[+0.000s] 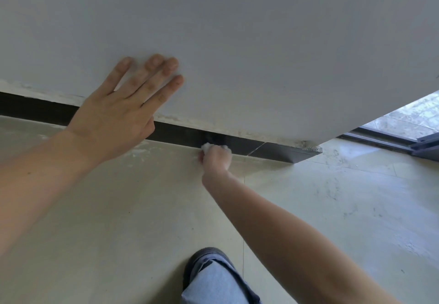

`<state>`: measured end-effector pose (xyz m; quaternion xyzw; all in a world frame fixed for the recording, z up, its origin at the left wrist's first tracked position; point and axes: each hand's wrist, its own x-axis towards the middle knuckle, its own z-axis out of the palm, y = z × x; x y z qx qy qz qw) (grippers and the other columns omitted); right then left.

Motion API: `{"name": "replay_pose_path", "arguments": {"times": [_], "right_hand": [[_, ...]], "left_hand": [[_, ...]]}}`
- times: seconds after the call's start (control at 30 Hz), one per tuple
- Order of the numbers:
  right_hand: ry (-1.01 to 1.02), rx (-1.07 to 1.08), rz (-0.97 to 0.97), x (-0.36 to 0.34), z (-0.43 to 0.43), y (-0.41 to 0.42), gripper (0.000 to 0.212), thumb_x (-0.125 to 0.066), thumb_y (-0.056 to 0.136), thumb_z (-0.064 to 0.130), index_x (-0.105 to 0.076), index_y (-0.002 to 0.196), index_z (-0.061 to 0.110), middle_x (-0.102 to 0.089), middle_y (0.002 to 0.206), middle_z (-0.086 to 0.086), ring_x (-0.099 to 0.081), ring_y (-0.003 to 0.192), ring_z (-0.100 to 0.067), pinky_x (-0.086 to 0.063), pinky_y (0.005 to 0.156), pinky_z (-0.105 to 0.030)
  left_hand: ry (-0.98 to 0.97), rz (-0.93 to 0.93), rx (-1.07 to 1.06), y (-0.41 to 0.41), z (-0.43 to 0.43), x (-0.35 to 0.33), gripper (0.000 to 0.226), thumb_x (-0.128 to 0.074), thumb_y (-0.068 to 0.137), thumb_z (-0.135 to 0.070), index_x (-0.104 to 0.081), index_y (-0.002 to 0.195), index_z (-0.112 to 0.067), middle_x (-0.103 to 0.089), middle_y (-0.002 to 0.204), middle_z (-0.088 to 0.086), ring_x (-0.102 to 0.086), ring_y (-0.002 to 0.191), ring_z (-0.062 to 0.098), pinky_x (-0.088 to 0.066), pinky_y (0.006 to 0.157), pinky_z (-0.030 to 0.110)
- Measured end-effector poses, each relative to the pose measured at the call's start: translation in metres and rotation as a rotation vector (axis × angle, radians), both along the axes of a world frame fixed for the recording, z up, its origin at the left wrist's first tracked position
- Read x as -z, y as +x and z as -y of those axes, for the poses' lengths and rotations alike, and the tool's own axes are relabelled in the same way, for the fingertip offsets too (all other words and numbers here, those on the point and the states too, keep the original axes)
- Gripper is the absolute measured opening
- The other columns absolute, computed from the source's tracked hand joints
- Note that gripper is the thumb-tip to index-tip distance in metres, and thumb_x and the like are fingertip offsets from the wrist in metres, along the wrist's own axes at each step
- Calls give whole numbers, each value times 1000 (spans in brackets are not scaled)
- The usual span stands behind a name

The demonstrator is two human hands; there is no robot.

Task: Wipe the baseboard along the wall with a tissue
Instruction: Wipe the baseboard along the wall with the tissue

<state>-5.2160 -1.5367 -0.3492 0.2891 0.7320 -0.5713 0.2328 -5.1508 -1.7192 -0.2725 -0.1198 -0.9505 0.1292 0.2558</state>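
A dark baseboard runs along the foot of the pale wall, from the left edge to the wall's corner at the right. My right hand is closed around a crumpled white tissue and presses it against the baseboard near its bottom edge. My left hand lies flat on the wall above the baseboard with its fingers spread, and it holds nothing. It covers a stretch of the baseboard.
Beige floor tiles with dusty marks spread below. My knee in blue jeans and a dark shoe are at the bottom centre. A sliding door track and glass lie past the wall's corner at the right.
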Motion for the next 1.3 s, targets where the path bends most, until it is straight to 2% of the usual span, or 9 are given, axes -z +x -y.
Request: {"name": "replay_pose_path", "arguments": {"times": [0.1, 0.23, 0.37, 0.53, 0.67, 0.83, 1.1, 1.2, 1.3], "right_hand": [[-200, -173, 69, -4, 21, 19, 22, -40, 86, -4, -56, 74, 5, -52, 67, -6, -49, 46, -10, -39, 43, -15], [-280, -305, 196, -3, 7, 32, 22, -44, 90, 10, -66, 87, 8, -65, 73, -8, -58, 56, -16, -43, 53, -23], [-223, 16, 99, 0, -17, 25, 29, -42, 87, 9, -68, 73, 8, -62, 66, -9, -57, 50, -18, -45, 53, -25], [-423, 344, 200, -16, 20, 3, 33, -26, 90, -3, -58, 82, -3, -58, 71, -14, -53, 57, -21, -46, 52, -26], [-533, 128, 255, -31, 70, 24, 33, -29, 91, -6, -53, 69, 0, -53, 71, -13, -48, 58, -17, -40, 54, -23], [-415, -360, 333, -24, 81, 47, 27, -40, 95, 16, -63, 84, 8, -63, 70, -6, -58, 61, -15, -43, 59, -24], [-428, 264, 134, -39, 33, 22, 33, -34, 93, 13, -63, 82, 4, -58, 54, -7, -52, 45, -16, -44, 43, -19], [-395, 286, 187, -39, 61, 16, 35, -28, 92, 7, -60, 77, 3, -52, 55, -6, -46, 46, -15, -38, 44, -18], [-360, 97, 219, -36, 102, 25, 34, -29, 93, 2, -52, 67, 5, -45, 59, -4, -42, 49, -12, -35, 48, -20]], "left_hand": [[2, -19, -43, 6, 8, 2, 69, -37, 88, -14, -9, 151, -10, 0, 159, 8, -4, 146, 25, -8, 117, 47], [-35, -76, -149, 16, 26, 4, 68, -36, 87, -11, -10, 150, -5, -3, 158, 13, -6, 146, 28, -7, 117, 46], [-24, -59, -207, 27, 46, 8, 72, -39, 84, -9, -10, 150, -6, -4, 158, 14, -5, 146, 28, -3, 118, 42], [-17, 11, -188, 28, 53, 7, 73, -35, 83, -10, -8, 151, -9, 0, 158, 11, -2, 146, 26, 0, 119, 43], [-15, 37, -184, 30, 54, 6, 75, -34, 82, -9, -6, 151, -11, 2, 159, 9, -1, 146, 25, 2, 118, 43], [-3, 68, -156, 32, 61, 2, 76, -33, 82, -3, -2, 151, -13, 4, 159, 5, 2, 146, 22, 9, 117, 40], [-74, 83, -177, 34, 65, 1, 89, -48, 82, 0, 6, 151, -15, 14, 158, 3, 9, 146, 22, 10, 117, 41], [-98, 88, -191, 33, 66, 4, 88, -46, 83, -2, 9, 150, -15, 18, 157, 3, 11, 145, 22, 11, 116, 41], [-151, 70, -222, 32, 64, 9, 87, -46, 82, -3, 8, 150, -14, 21, 156, 5, 11, 145, 22, 8, 117, 42]]}}
